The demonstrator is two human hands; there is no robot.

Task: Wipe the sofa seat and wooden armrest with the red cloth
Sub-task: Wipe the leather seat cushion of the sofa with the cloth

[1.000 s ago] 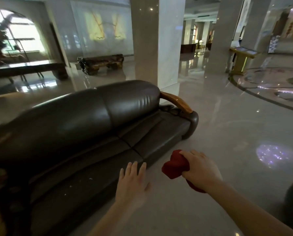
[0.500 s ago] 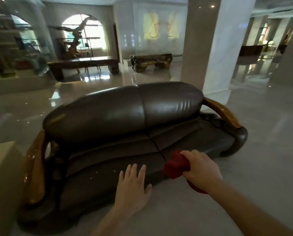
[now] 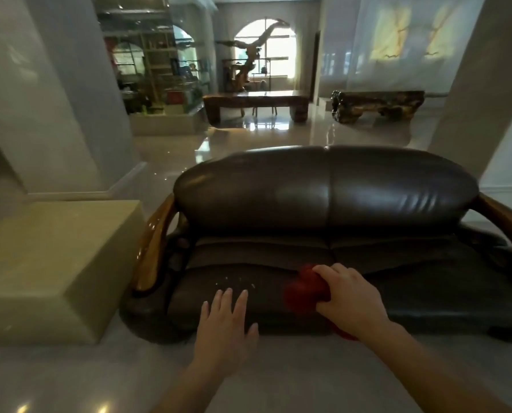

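Observation:
A dark brown leather sofa [image 3: 326,192] faces me, its seat [image 3: 248,275] carrying a few pale specks near the left front. Curved wooden armrests flank it, the left armrest [image 3: 154,236] and the right armrest [image 3: 505,219]. My right hand [image 3: 350,296] grips a bunched red cloth [image 3: 303,290] over the seat's middle front; whether the cloth touches the leather I cannot tell. My left hand [image 3: 225,323] hovers flat with fingers spread over the seat's left front edge, holding nothing.
A beige stone block [image 3: 55,263] stands close to the sofa's left armrest. White pillars [image 3: 40,93] rise at left and far right. Behind the sofa lie glossy floor, a long wooden table [image 3: 256,104] and a carved bench [image 3: 376,104].
The view has swung left, so the sofa now sits square in front of me and its left armrest and the block show. Both hands now lie over the seat front.

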